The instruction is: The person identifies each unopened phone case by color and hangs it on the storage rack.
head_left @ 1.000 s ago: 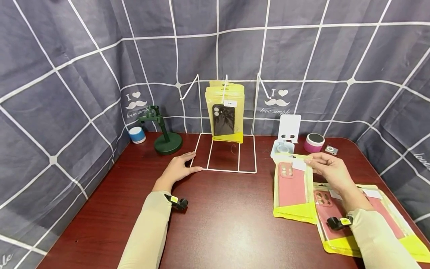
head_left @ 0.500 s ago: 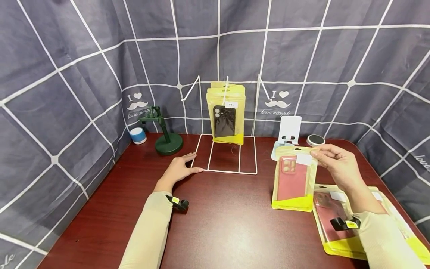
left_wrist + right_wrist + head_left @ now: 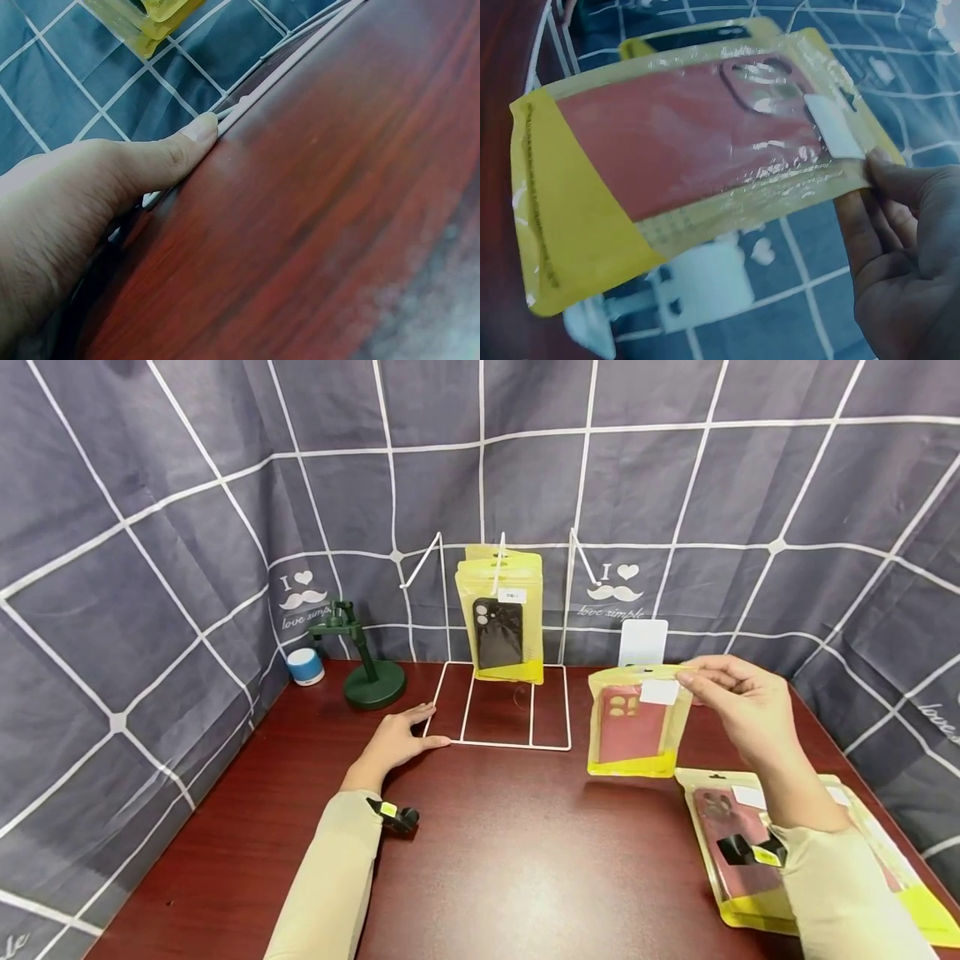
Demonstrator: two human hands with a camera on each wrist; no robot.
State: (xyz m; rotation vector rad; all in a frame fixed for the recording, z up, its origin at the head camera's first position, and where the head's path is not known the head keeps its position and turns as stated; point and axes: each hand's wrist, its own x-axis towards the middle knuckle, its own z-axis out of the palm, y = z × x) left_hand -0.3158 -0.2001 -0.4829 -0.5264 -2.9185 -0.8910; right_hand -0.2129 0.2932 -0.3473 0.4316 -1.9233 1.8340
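My right hand (image 3: 742, 702) pinches the upper right corner of a phone case package (image 3: 632, 724), a clear and yellow pouch with a pink case inside. In the right wrist view, the thumb lies by the white label of the package (image 3: 675, 142). It hangs above the table. My left hand (image 3: 395, 742) rests at the front left corner of a white wire display rack (image 3: 517, 745), thumb on the front wire and fingers along the left side. In the left wrist view, the thumb of the left hand (image 3: 112, 172) touches the wire. Yellow phone case packages (image 3: 501, 627), a black case foremost, hang on the rack's middle hook.
More pink phone case packages (image 3: 738, 852) lie at the right, partly under my right forearm. A white phone stand (image 3: 643, 642) is behind the held package. A green stand (image 3: 375, 683) and blue speaker (image 3: 305, 667) stand back left. The rack's side hooks (image 3: 585, 560) jut forward.
My right hand has lifted the pink phone case package off the table, up and slightly left. The left hand has stayed on the rack.
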